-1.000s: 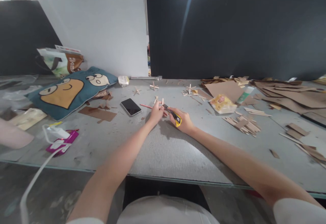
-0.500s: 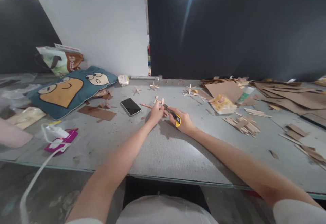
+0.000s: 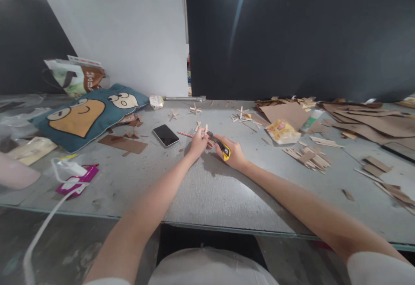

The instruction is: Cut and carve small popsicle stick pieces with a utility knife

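In my right hand [image 3: 236, 155] is a yellow and black utility knife [image 3: 223, 148], its front end pointing up and left toward my other hand. My left hand [image 3: 198, 143] pinches a small pale wooden stick [image 3: 206, 128], whose tip sticks up above the fingers. The knife's front end is right at the stick; whether the blade touches it I cannot tell. A red-and-white striped straw-like stick [image 3: 185, 134] lies just left of my left hand. Behind the hand is a small piece of joined sticks [image 3: 198, 125].
A phone [image 3: 166, 135] lies to the left, near a blue cushion [image 3: 81, 118] and a purple power strip [image 3: 78, 179]. Star-shaped stick pieces [image 3: 195, 109] stand at the back. To the right are wooden sticks [image 3: 308, 159], a glue stick [image 3: 310, 120], a yellow packet [image 3: 282, 132] and cardboard [image 3: 285, 115].
Both hands keep their hold on the stick and the knife, almost unmoved. The whole view has shifted very slightly.
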Demonstrator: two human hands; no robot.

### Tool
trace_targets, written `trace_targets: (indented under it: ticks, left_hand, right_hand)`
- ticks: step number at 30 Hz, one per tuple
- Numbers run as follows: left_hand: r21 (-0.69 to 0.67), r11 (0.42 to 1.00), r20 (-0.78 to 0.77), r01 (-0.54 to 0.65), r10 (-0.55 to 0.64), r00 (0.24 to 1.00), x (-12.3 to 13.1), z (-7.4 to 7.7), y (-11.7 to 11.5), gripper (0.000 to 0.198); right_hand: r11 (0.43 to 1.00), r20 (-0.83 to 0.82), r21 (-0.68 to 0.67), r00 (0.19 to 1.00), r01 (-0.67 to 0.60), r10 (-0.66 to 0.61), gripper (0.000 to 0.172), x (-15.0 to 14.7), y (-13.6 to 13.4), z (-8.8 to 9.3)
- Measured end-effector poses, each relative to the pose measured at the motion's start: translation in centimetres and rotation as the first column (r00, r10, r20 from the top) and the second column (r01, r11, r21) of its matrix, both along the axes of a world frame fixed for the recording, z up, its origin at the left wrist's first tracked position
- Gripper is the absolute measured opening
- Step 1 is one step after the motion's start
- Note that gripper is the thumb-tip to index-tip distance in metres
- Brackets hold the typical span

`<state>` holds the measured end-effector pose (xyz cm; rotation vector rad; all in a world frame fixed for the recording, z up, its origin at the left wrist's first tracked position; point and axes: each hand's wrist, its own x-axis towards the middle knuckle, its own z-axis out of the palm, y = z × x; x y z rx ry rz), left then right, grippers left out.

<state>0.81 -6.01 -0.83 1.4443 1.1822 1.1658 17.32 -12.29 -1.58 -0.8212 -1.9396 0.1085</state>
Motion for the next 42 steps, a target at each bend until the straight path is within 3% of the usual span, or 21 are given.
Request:
trace_targets:
  ticks: [20, 28, 42]
  left_hand:
    - [0.05, 0.999, -0.015, 0.012, -0.011, 1.0, -0.16, 0.43, -0.32, 0.017]
    - [0.068, 0.998, -0.011, 0.012, -0.012, 1.0, -0.65, 0.52, -0.21, 0.03]
    - [0.138, 0.99, -0.07, 0.039, -0.029, 0.997, -0.96, 0.38, -0.26, 0.022]
  right_hand:
    - [0.999, 0.061, 0.029, 0.998, 0.015, -0.016, 0.046, -0.01, 0.08, -0.1]
    - [0.999, 0.144, 0.03, 0.989, -0.029, 0.024, 0.049, -0.13, 0.63, -0.56]
    - [0.996, 0.244, 0.074, 0.969, -0.052, 0.033, 0.049, -0.18, 0.47, -0.5]
